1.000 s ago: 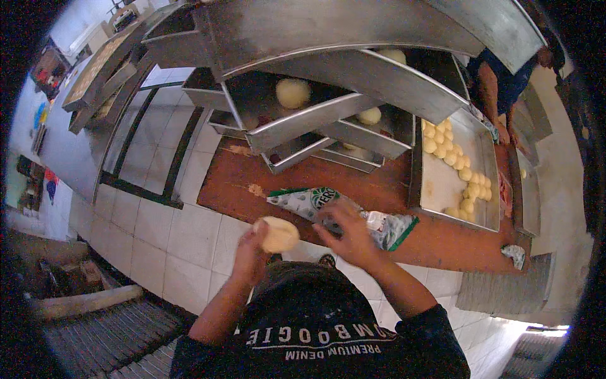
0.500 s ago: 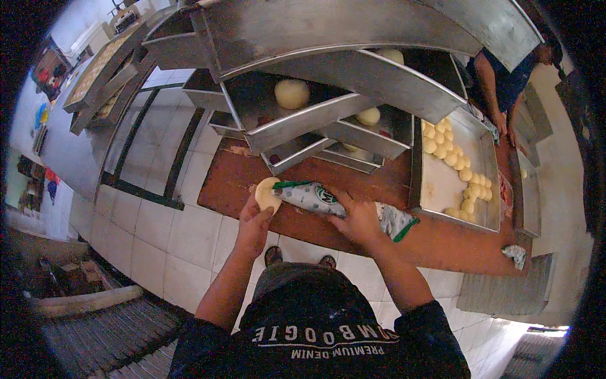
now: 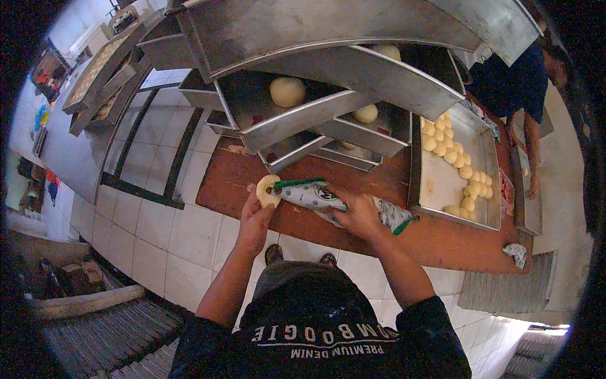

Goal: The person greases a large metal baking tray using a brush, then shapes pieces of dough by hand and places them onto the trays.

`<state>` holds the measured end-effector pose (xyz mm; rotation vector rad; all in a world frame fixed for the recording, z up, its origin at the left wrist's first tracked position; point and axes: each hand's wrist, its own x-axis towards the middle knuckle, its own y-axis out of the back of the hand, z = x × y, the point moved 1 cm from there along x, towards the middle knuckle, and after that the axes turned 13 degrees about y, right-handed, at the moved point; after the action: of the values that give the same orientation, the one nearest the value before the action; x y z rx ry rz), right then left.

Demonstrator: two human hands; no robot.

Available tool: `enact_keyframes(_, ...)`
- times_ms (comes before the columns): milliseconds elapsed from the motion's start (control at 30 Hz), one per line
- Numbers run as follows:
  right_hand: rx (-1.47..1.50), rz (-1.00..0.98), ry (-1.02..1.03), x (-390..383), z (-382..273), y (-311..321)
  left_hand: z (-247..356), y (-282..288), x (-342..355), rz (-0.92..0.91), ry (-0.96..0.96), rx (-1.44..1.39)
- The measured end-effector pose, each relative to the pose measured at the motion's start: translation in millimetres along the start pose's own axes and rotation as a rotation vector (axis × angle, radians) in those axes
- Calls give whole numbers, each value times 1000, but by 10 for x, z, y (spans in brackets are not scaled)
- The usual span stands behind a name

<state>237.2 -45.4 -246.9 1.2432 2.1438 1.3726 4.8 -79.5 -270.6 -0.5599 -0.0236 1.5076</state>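
Note:
My left hand holds up a flattened round of pale dough, its fingers and thumb closed on the lower edge. A small dark dab of filling shows on the dough, right at the tip of a piping bag. The bag is white-grey plastic with green edges, and my right hand is wrapped round its middle. Its gathered tail end sticks out past that hand to the right. Both hands are above the near edge of the brown worktable.
Deep metal trays are stacked crosswise just beyond my hands, with dough balls inside. On the right, a shallow tray holds several small dough balls. A crumpled bag lies at the table's right corner. A co-worker's arm reaches in at far right.
A dark dab now shows on the dough at the bag's tip. The co-worker's arms have moved right, over the narrow tray. My hands have hardly moved.

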Motion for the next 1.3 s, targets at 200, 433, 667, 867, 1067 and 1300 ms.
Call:
enact_keyframes(200,-16,-45,-28,9,13,14,36,-19,6,57,-73,48)
enact_keyframes(433,-50,20,123,6,8,5,20,246,-46,138,-63,-43)
enact_keyframes(667,-296,96,175,134,-663,250,423,-67,-562,-18,-35,-322)
enact_keyframes(867,104,312,347,144,-934,473,451,-545,-731,-236,-38,59)
enact_keyframes(1067,507,489,193,-63,-804,541,544,-857,-785,-84,-250,616)
enact_keyframes(1300,-120,445,419,-260,-1005,572,630,-984,-518,-202,109,-172)
